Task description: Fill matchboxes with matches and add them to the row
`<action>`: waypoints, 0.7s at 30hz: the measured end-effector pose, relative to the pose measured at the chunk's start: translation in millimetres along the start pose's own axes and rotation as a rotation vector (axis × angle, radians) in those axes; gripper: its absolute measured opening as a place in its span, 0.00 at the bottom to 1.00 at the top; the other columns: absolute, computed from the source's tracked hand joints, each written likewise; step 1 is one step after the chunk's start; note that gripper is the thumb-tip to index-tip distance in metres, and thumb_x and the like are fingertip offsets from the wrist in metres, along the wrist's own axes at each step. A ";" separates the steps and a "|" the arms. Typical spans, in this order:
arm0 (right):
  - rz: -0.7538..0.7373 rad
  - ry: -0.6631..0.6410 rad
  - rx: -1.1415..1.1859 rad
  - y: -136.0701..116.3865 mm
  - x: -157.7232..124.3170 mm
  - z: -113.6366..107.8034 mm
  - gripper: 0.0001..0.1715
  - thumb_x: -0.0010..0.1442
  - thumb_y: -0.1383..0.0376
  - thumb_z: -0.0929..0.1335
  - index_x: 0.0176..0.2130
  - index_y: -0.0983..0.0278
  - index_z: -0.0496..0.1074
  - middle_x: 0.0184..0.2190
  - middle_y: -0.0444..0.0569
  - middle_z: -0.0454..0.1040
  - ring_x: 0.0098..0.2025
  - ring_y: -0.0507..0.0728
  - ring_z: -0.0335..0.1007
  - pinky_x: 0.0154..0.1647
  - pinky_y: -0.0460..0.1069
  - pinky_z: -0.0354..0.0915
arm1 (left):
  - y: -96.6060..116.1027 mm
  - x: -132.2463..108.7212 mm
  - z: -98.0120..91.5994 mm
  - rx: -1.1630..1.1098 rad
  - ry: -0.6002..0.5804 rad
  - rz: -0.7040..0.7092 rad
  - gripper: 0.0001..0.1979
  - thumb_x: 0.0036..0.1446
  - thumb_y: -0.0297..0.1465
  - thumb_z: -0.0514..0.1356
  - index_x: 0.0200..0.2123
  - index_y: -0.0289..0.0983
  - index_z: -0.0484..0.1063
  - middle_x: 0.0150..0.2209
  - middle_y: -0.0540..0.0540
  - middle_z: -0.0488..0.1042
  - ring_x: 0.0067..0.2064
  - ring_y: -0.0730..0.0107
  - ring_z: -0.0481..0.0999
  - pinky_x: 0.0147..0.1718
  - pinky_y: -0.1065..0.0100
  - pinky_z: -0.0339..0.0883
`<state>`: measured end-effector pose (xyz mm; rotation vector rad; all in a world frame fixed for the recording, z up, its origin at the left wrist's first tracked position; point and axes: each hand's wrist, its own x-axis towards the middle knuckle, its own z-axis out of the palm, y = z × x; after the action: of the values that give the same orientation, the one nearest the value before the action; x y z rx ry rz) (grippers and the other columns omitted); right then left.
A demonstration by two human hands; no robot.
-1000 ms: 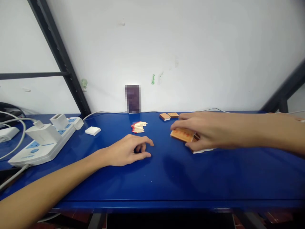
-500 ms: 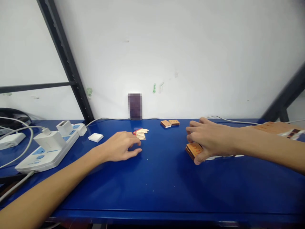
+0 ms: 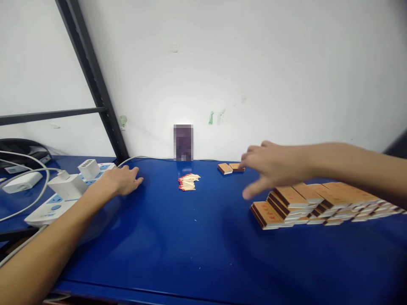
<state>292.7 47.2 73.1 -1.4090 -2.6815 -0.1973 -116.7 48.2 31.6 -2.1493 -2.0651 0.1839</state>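
Observation:
My right hand [image 3: 265, 165] is spread with nothing in it, above the table. Its fingertips are close to two matchboxes [image 3: 224, 168] lying side by side near the wall, covering the right end of one. Under my right wrist stands a stack of several matchboxes [image 3: 270, 214], layered with orange tops and dark striking sides. My left hand [image 3: 125, 180] is low at the left, beside the power strip, thumb and fingers apart. The small white box seen there before is hidden behind it. A loose pile of red-tipped matches [image 3: 189, 182] lies on the table between my hands.
At the left a white power strip [image 3: 41, 216] holds chargers with white cables. A pixelated dark rectangle [image 3: 183, 142] stands against the wall. A black metal frame post [image 3: 95, 84] rises at the left. The blue table's front edge [image 3: 127, 292] runs along the bottom.
My left hand has moved left, away from the matches, to where the white box was. My right hand has lifted off the stacked matchboxes and moved up and back, leaving them on the table.

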 end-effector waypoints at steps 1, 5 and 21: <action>-0.014 -0.092 -0.056 2.7 16.4 -4.1 0.29 0.51 0.42 0.70 0.39 0.63 0.77 0.38 0.56 0.75 0.46 0.67 0.68 0.44 0.58 0.61 | 1.0 -0.6 1.4 -0.018 -0.017 0.013 0.20 0.62 0.39 0.52 0.46 0.28 0.71 0.33 0.40 0.68 0.35 0.53 0.72 0.39 0.53 0.64; -0.051 -0.333 -0.261 -3.3 72.9 -3.2 0.32 0.52 0.53 0.73 0.52 0.65 0.71 0.47 0.60 0.73 0.48 0.69 0.69 0.41 0.57 0.62 | 10.3 -3.7 -1.9 -0.096 -0.057 0.159 0.20 0.62 0.40 0.52 0.50 0.33 0.70 0.40 0.40 0.70 0.36 0.59 0.73 0.39 0.61 0.64; -0.251 -0.450 -0.159 -69.0 73.6 13.8 0.26 0.52 0.70 0.71 0.51 0.67 0.67 0.38 0.54 0.76 0.35 0.59 0.74 0.28 0.48 0.62 | 113.3 -53.5 4.2 -0.286 0.068 0.661 0.24 0.61 0.52 0.48 0.33 0.37 0.68 0.32 0.44 0.74 0.32 0.60 0.74 0.33 0.64 0.61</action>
<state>193.8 70.3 66.2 -1.2771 -3.2807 -0.1264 -8.7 -9.3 4.2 -2.8950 -1.3376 -0.1204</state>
